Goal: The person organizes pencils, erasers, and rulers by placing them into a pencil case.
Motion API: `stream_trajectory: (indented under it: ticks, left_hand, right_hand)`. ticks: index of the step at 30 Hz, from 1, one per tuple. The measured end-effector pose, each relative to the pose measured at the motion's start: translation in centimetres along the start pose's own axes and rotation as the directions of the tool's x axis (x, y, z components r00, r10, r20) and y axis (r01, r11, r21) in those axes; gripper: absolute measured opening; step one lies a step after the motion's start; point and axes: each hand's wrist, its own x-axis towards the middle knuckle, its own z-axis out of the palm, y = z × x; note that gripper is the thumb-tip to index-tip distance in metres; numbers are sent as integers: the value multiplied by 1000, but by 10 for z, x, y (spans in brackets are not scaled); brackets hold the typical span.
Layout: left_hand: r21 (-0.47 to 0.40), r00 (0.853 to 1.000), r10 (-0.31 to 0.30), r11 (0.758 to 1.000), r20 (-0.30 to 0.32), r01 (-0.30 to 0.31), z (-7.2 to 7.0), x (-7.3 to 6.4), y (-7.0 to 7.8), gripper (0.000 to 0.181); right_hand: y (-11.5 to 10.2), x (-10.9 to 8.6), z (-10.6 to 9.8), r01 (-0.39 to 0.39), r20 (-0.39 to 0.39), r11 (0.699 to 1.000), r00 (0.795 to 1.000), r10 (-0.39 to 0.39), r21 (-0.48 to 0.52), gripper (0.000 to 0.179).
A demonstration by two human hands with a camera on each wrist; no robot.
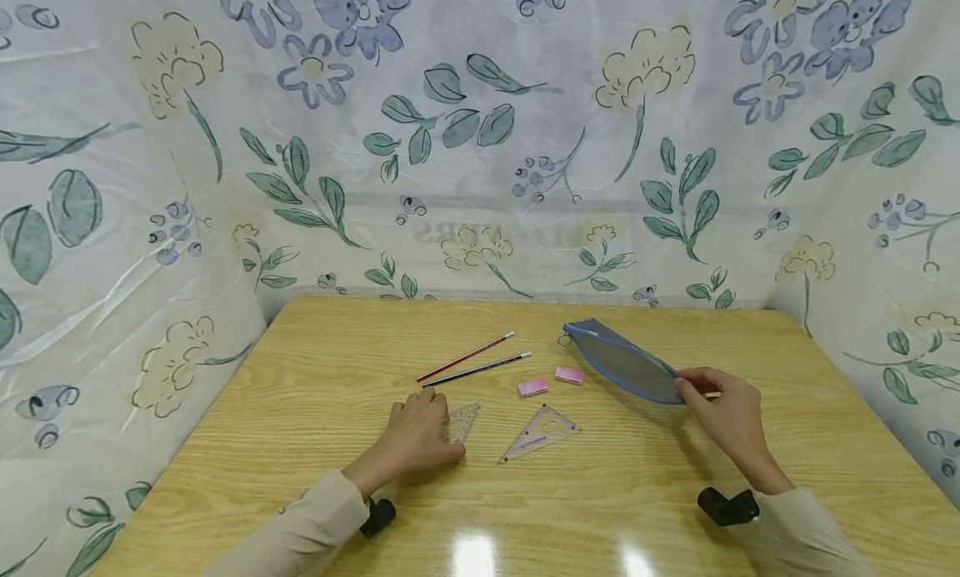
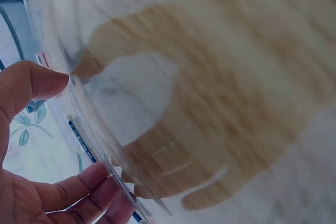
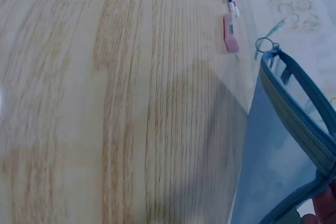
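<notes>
Pinching and half hiding a clear set square point(image 1: 467, 420), left hand point(image 1: 418, 434); gripping a blue pouch point(image 1: 628, 365), right hand point(image 1: 726, 412).

Blue pouch point(image 1: 626, 367), pink erasers point(image 1: 533, 387), red pencil point(image 1: 465, 357), yellowish wood-grained table point(image 1: 315, 368)

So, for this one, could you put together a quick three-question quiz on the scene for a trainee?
1. Which hand holds the blue pouch? A) left B) right C) both
2. True or false: the pouch is zipped fully shut.
3. How many pencils lie on the table?

Key:
1. B. The right hand grips its edge.
2. False. Its mouth gapes open in the right wrist view.
3. Two, one red and one dark.
</notes>
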Motion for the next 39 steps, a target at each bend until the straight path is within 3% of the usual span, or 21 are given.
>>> stream_trajectory:
  ticks: [11, 19, 30, 39]
  left_hand:
    - [-9, 1000, 0, 1000, -10, 0, -1, 1, -2, 35]
    - [-12, 999, 7, 1000, -33, -8, -1, 4, -2, 35]
    - [-40, 999, -4, 999, -47, 2, -2, 7, 0, 47]
    - [-96, 997, -11, 995, -77, 4, -4, 10, 4, 51]
  right_hand:
    - [-3, 0, 4, -8, -92, 999, 996, 12, 43, 11]
    - [-6, 1, 4, -35, -115, 999, 993, 38, 34, 11]
    - [-4, 1, 7, -13, -150, 999, 988, 19, 40, 9]
    - [-4, 1, 8, -27, -169, 998, 985, 36, 55, 9]
